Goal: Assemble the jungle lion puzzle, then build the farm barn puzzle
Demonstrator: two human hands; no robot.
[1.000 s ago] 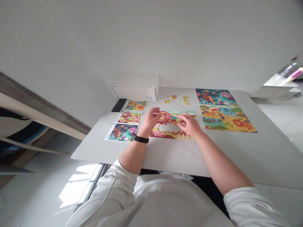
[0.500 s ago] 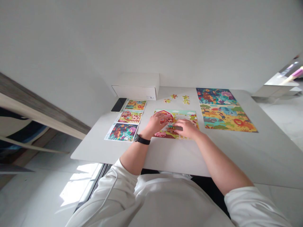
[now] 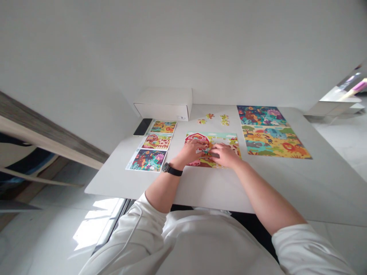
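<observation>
A jigsaw puzzle with a farm scene [image 3: 197, 138] lies in front of me, its red barn at the upper left and part of its middle covered by my hands. Across its left half rests my left hand [image 3: 191, 151], fingers stretched out toward the middle and no piece visible in them. From the other side my right hand [image 3: 226, 155] lies over the puzzle, its fingers extended and nearly meeting the left fingertips. Beyond the puzzle are several loose puzzle pieces [image 3: 224, 120], apart from both hands.
Small picture cards [image 3: 147, 160] lie in a column at the left, with a black phone [image 3: 142, 127] beside them. Behind these stands a white box [image 3: 162, 110] against the wall. Two puzzle pictures, a dark one [image 3: 260, 116] and a yellow safari one [image 3: 273, 142], lie at the right.
My left hand has lowered and flattened over the barn and the middle of the puzzle, fingers now more level. My right hand has stayed almost in place. The loose pieces have not moved.
</observation>
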